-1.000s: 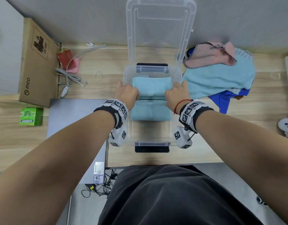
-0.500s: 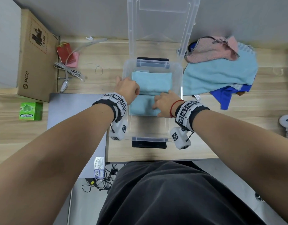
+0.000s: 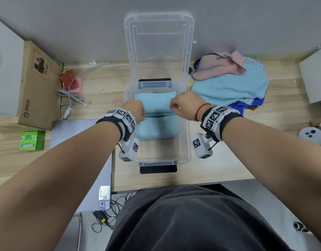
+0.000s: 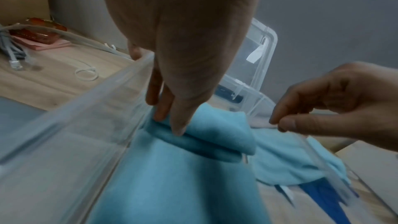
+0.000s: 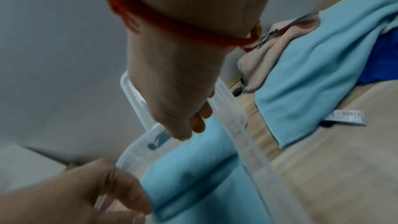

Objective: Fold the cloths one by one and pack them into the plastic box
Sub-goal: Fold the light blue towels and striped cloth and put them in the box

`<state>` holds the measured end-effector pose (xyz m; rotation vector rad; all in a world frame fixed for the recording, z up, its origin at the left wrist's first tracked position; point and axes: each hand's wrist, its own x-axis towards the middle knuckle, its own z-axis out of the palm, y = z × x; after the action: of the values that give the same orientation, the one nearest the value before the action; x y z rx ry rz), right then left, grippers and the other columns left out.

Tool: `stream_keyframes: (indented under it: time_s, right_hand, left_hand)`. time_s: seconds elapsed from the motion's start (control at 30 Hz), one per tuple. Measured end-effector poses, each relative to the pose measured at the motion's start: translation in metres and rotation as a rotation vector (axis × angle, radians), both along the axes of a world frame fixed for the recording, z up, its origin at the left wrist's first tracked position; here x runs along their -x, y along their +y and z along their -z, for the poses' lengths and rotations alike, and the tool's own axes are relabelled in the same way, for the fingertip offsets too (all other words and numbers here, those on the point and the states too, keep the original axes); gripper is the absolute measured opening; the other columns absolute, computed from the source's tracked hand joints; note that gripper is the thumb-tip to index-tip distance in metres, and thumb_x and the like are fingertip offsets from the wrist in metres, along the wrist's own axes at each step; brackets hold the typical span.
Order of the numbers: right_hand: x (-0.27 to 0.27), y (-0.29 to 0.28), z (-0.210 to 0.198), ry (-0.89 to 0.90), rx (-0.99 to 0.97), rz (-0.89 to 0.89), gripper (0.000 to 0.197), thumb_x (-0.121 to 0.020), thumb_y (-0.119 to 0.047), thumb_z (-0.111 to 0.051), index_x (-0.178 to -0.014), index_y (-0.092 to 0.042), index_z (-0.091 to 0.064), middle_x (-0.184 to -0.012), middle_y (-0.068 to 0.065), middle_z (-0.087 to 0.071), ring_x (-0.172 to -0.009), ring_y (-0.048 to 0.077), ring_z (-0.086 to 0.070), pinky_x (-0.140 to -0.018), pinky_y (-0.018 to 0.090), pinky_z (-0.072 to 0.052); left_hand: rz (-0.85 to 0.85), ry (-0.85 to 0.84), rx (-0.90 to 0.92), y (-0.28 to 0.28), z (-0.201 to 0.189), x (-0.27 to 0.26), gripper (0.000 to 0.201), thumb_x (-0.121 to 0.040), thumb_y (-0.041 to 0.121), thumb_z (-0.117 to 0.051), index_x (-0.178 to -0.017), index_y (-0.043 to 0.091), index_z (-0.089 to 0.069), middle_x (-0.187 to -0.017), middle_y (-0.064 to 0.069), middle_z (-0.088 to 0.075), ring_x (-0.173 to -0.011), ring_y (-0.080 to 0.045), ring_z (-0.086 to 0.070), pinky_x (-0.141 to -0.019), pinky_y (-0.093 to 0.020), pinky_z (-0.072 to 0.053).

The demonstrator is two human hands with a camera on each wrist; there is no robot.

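Observation:
A clear plastic box (image 3: pixel 187 142) stands on the desk in front of me, with its lid (image 3: pixel 158 42) leaning on the wall behind. Two folded light-blue cloths lie inside: a far one (image 3: pixel 154 102) and a near one (image 3: pixel 156 127). My left hand (image 3: pixel 138 113) is at the box's left wall, its straight fingers (image 4: pixel 160 108) pressing the left edge of the far cloth (image 4: pixel 215 134). My right hand (image 3: pixel 174 107) hovers over the box's right side. Its fingers are loosely curled and hold nothing (image 4: pixel 277 123). Unfolded cloths are piled to the right: light blue (image 3: pixel 228 87), pink (image 3: pixel 219 66), dark blue (image 3: pixel 250 105).
A cardboard box (image 3: pixel 34 84), cables (image 3: pixel 72 98) and a green packet (image 3: pixel 32 140) are at the left. A grey flat panel (image 3: pixel 80 134) lies beside the box. At the right sit a white controller (image 3: pixel 310 135) and a white box (image 3: pixel 315 78).
My right hand pressed on the near cloth, then lifted off it and moved up to the box's right side. My left hand stayed at the left edge of the cloths.

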<state>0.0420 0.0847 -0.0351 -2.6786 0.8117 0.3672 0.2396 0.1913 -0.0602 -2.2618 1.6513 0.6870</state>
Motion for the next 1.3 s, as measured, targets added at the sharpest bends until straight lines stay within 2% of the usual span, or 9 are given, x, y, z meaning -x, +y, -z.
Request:
stream_keyframes:
  time_s: [0.17, 0.33, 0.47, 0.6, 0.8, 0.97, 1.07, 1.17, 1.3]
  right_hand:
    - [0.04, -0.044, -0.013, -0.162, 0.05, 0.217, 0.022, -0.085, -0.025, -0.052, -0.099, -0.028, -0.068, -0.096, -0.006, -0.07, -0.092, 0.024, -0.062, -0.076, 0.036, -0.052]
    - [0.101, -0.084, 0.005, -0.054, 0.085, 0.388, 0.025, -0.087, -0.024, -0.056, -0.11, -0.025, -0.067, -0.121, 0.002, -0.059, -0.112, 0.026, -0.055, -0.087, 0.039, -0.049]
    - [0.152, -0.104, 0.024, 0.186, 0.025, 0.335, 0.033, -0.088, -0.028, -0.056, -0.119, -0.033, -0.065, -0.145, 0.0, -0.038, -0.13, 0.026, -0.036, -0.101, 0.044, -0.038]
    - [0.188, -0.114, 0.043, 0.337, -0.005, 0.171, 0.042, -0.089, -0.033, -0.052, -0.13, -0.04, -0.055, -0.155, -0.007, -0.025, -0.134, 0.027, -0.027, -0.103, 0.047, -0.03]
    - [0.206, -0.129, 0.06, 0.243, -0.002, 0.094, 0.04, -0.09, -0.036, -0.051, -0.127, -0.021, -0.051, -0.145, -0.012, -0.04, -0.122, 0.027, -0.036, -0.087, 0.042, -0.031]
    - [0.215, -0.147, 0.058, 0.243, 0.069, 0.005, 0.033, -0.087, -0.044, -0.054, -0.119, -0.038, -0.061, -0.149, -0.009, -0.032, -0.127, 0.028, -0.031, -0.093, 0.044, -0.029]
    - [0.223, -0.151, 0.063, 0.319, 0.088, -0.017, 0.035, -0.086, -0.046, -0.053, -0.116, -0.031, -0.062, -0.143, -0.01, -0.037, -0.124, 0.027, -0.033, -0.093, 0.045, -0.031]
    - [0.222, -0.154, 0.06, 0.116, 0.047, 0.048, 0.03, -0.092, -0.036, -0.047, -0.115, -0.023, -0.063, -0.139, -0.008, -0.049, -0.122, 0.024, -0.04, -0.092, 0.043, -0.03]
    - [0.213, -0.161, 0.03, -0.202, -0.062, 0.213, 0.024, -0.09, -0.026, -0.052, -0.096, -0.026, -0.076, -0.103, -0.003, -0.072, -0.099, 0.025, -0.059, -0.086, 0.036, -0.041]
  left_hand:
    - [-0.014, -0.224, 0.089, -0.039, -0.031, 0.03, 0.015, -0.082, 0.018, -0.051, -0.078, 0.022, -0.064, -0.07, 0.003, -0.06, -0.06, -0.018, -0.047, -0.085, -0.041, -0.03]
    - [-0.007, -0.063, 0.193, -0.079, -0.048, 0.074, 0.015, -0.084, 0.021, -0.048, -0.079, 0.019, -0.062, -0.077, -0.003, -0.063, -0.073, -0.027, -0.057, -0.077, -0.035, -0.043]
    - [0.003, 0.081, 0.257, -0.105, -0.038, 0.119, 0.01, -0.084, 0.03, -0.053, -0.081, 0.025, -0.062, -0.086, -0.002, -0.068, -0.082, -0.029, -0.062, -0.074, -0.035, -0.051]
    - [-0.009, 0.178, 0.274, -0.127, -0.019, 0.161, 0.008, -0.083, 0.033, -0.055, -0.076, 0.031, -0.057, -0.083, 0.004, -0.068, -0.084, -0.023, -0.062, -0.071, -0.033, -0.052]
    - [-0.01, 0.269, 0.2, -0.147, 0.002, 0.201, 0.009, -0.082, 0.027, -0.059, -0.076, 0.034, -0.059, -0.081, 0.012, -0.067, -0.081, -0.015, -0.058, -0.076, -0.036, -0.053]
    - [-0.013, 0.265, 0.167, -0.155, 0.01, 0.218, 0.013, -0.083, 0.027, -0.063, -0.095, 0.022, -0.067, -0.093, 0.005, -0.068, -0.084, -0.017, -0.061, -0.08, -0.031, -0.049]
    - [-0.024, 0.241, 0.143, -0.155, 0.01, 0.225, 0.015, -0.083, 0.031, -0.062, -0.096, 0.026, -0.066, -0.094, 0.008, -0.066, -0.087, -0.016, -0.061, -0.082, -0.032, -0.05]
    - [-0.032, 0.222, 0.13, -0.152, 0.005, 0.229, 0.02, -0.083, 0.033, -0.063, -0.102, 0.027, -0.065, -0.1, 0.007, -0.065, -0.089, -0.015, -0.06, -0.083, -0.032, -0.049]
    - [-0.089, 0.247, 0.164, -0.146, 0.001, 0.232, 0.049, -0.078, 0.039, -0.073, -0.121, 0.024, -0.055, -0.116, 0.0, -0.056, -0.099, -0.018, -0.056, -0.086, -0.033, -0.046]
